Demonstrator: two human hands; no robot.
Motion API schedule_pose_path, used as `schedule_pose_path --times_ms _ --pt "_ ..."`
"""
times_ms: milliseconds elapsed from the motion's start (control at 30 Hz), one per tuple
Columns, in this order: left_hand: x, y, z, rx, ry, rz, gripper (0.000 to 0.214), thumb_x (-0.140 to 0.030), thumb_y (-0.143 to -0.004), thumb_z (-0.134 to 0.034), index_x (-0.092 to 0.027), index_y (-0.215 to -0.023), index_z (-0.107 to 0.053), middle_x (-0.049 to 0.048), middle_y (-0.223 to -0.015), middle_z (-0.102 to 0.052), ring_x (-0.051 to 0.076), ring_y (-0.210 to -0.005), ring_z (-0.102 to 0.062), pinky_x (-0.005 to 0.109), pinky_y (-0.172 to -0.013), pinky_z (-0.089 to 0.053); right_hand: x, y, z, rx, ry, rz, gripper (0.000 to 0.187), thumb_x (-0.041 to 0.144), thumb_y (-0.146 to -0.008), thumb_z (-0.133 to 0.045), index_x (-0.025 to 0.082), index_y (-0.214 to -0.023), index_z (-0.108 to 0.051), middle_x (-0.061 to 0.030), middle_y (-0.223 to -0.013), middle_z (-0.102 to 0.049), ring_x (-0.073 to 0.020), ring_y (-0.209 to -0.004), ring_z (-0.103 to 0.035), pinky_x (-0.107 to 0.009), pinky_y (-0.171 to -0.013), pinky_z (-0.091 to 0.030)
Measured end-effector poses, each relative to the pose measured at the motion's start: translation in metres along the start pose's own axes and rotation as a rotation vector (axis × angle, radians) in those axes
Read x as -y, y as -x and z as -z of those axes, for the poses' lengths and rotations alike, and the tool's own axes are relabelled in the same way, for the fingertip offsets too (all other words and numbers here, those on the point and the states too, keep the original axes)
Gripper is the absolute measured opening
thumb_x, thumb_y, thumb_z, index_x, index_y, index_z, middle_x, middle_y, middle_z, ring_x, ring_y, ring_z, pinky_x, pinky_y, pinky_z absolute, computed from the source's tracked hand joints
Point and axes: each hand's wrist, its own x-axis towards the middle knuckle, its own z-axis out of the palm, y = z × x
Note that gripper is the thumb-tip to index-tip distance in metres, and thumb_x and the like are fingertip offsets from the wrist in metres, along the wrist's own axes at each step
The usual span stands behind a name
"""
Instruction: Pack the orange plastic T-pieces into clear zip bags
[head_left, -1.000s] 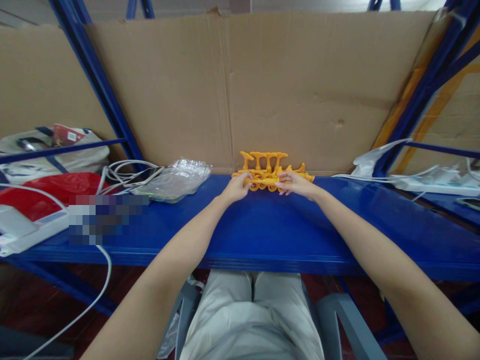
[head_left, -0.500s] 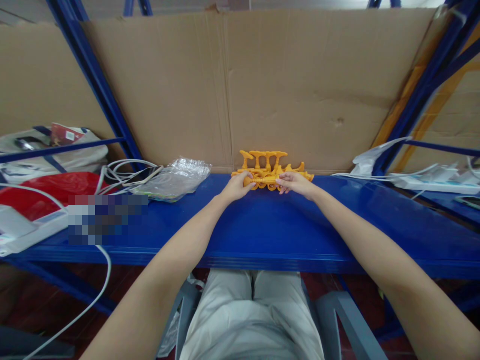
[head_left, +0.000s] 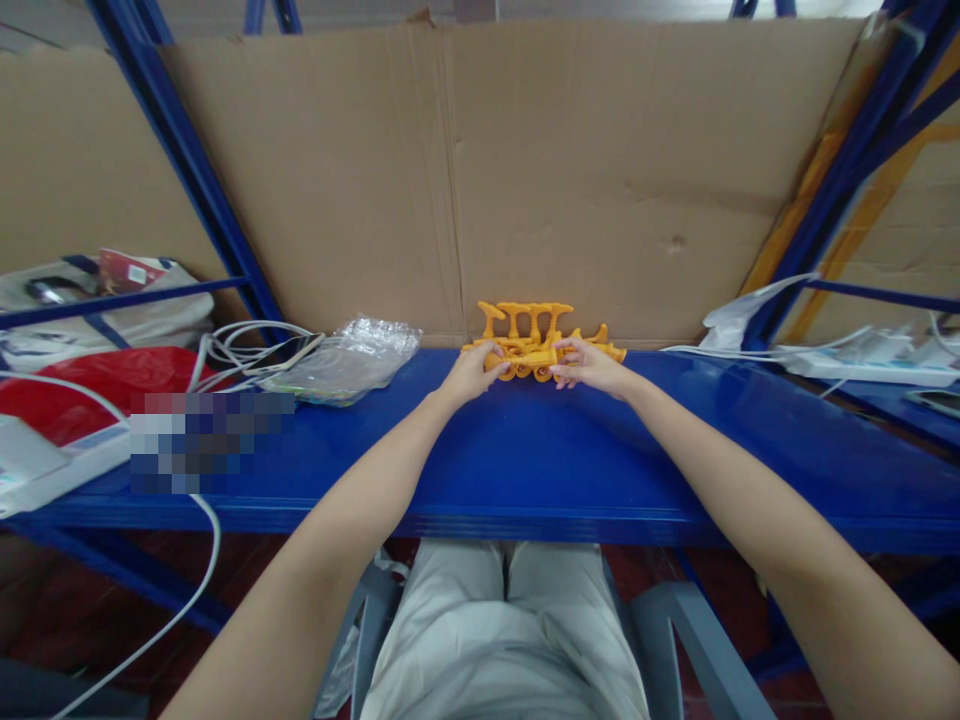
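Note:
In the head view, a yellow plastic assembly [head_left: 534, 309] with several upright posts and round, ring-like parts stands at the back of the blue table, close to the cardboard. In front of it a short yellow plastic rod [head_left: 531, 359] lies level between my two hands. My left hand [head_left: 470, 373] is closed on the rod's left end, thumb towards me. At the other end, the thumb and fingers of my right hand [head_left: 589, 368] pinch the rod near its flared tip. My hands partly hide the assembly's lower parts, so whether the rod is joined to it cannot be told.
Clear plastic bags [head_left: 349, 362] and white cables [head_left: 259, 335] lie left of my hands. Further left are a red bag [head_left: 97, 378], a fabric bag [head_left: 142, 310] and a power strip [head_left: 71, 470]. Another power strip [head_left: 870, 368] sits at the right. Blue posts [head_left: 187, 170] frame the cardboard [head_left: 315, 180].
The view has shifted very slightly. Both hands keep nearly the same place and grip on the yellow rod, and its flared right tip shows a little more clearly.

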Motion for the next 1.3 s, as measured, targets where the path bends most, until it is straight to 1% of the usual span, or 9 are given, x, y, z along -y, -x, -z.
schedule_pose_path --times_ms 133,267,367,467,600,667,900,1133,1300 --pt "-0.004 0.002 0.002 -0.027 0.01 -0.031 0.017 -0.034 -0.086 -0.064 -0.021 -0.094 -0.057 -0.0047 -0.063 -0.063 0.01 -0.042 -0.054 0.019 -0.045 -0.04 0.002 0.0 0.0 0.001 -0.005 -0.017 0.01 0.024 -0.094 -0.06 0.017 -0.098 -0.054 -0.0018 -0.074 -0.071 -0.0091 -0.052 -0.063 -0.02 -0.054 -0.051" --pt "-0.005 0.003 0.003 -0.059 0.026 -0.045 0.018 -0.034 -0.086 -0.064 -0.02 -0.094 -0.056 -0.0042 -0.066 -0.064 0.008 -0.042 -0.052 0.019 -0.043 -0.038 0.004 0.0 -0.002 0.0 -0.02 -0.055 0.033 0.046 -0.097 -0.054 0.018 -0.08 -0.053 -0.0037 -0.063 -0.068 -0.0097 -0.045 -0.058 -0.021 -0.049 -0.048" --pt "-0.005 0.003 0.003 -0.064 0.028 -0.04 0.019 -0.035 -0.085 -0.065 -0.02 -0.094 -0.056 -0.0041 -0.066 -0.063 0.009 -0.042 -0.053 0.019 -0.044 -0.038 0.004 -0.001 -0.003 -0.012 -0.027 -0.078 0.038 0.053 -0.096 -0.052 0.017 -0.082 -0.054 -0.0046 -0.063 -0.068 -0.0098 -0.043 -0.057 -0.021 -0.044 -0.046" --pt "-0.004 0.001 0.002 -0.055 0.035 -0.024 0.019 -0.035 -0.085 -0.064 -0.02 -0.093 -0.055 -0.0054 -0.062 -0.061 0.009 -0.041 -0.052 0.019 -0.043 -0.037 -0.001 -0.003 0.0 -0.013 0.007 -0.051 0.029 0.045 -0.093 -0.061 0.016 -0.096 -0.058 -0.0061 -0.079 -0.071 -0.0089 -0.047 -0.06 -0.02 -0.044 -0.047" --pt "-0.001 0.0 0.001 -0.026 0.038 -0.037 0.02 -0.035 -0.084 -0.065 -0.02 -0.092 -0.054 -0.0066 -0.058 -0.059 0.01 -0.042 -0.053 0.019 -0.045 -0.039 -0.014 -0.009 0.005 -0.016 -0.033 0.106 0.046 0.026 -0.074 -0.08 0.019 -0.113 -0.057 -0.0055 -0.101 -0.069 -0.0106 -0.064 -0.066 -0.026 -0.062 -0.059" --pt "-0.001 0.0 0.001 -0.028 0.045 -0.046 0.02 -0.037 -0.084 -0.064 -0.021 -0.092 -0.054 -0.0063 -0.059 -0.061 0.01 -0.042 -0.054 0.019 -0.045 -0.039 -0.019 -0.012 0.006 -0.001 -0.069 0.167 0.044 0.026 -0.071 -0.082 0.019 -0.108 -0.059 -0.0049 -0.1 -0.068 -0.0117 -0.068 -0.067 -0.03 -0.068 -0.061" --pt "-0.001 0.002 0.003 -0.047 0.011 -0.065 0.021 -0.038 -0.085 -0.064 -0.021 -0.095 -0.056 -0.004 -0.067 -0.064 0.01 -0.045 -0.055 0.02 -0.047 -0.04 -0.013 -0.01 0.004 0.013 -0.013 0.164 0.026 0.035 -0.075 -0.078 0.017 -0.085 -0.062 -0.0003 -0.069 -0.065 -0.0105 -0.052 -0.059 -0.028 -0.061 -0.055" --pt "-0.001 0.0 0.004 -0.141 -0.085 -0.187 0.017 -0.032 -0.083 -0.066 -0.02 -0.09 -0.057 -0.0017 -0.079 -0.067 0.013 -0.069 -0.06 0.022 -0.066 -0.044 -0.006 -0.006 0.006 0.05 -0.03 0.14 0.037 0.051 -0.078 -0.073 0.015 -0.074 -0.066 -0.0037 -0.068 -0.07 -0.0085 -0.048 -0.055 -0.024 -0.056 -0.048" --pt "-0.004 0.001 0.004 -0.174 -0.089 -0.206 0.015 -0.03 -0.082 -0.067 -0.02 -0.089 -0.058 -0.0012 -0.082 -0.068 0.013 -0.072 -0.059 0.023 -0.07 -0.044 -0.005 -0.007 0.005 0.032 -0.06 0.085 0.047 0.06 -0.08 -0.068 0.015 -0.068 -0.064 -0.0082 -0.068 -0.071 -0.0087 -0.047 -0.055 -0.024 -0.053 -0.047"
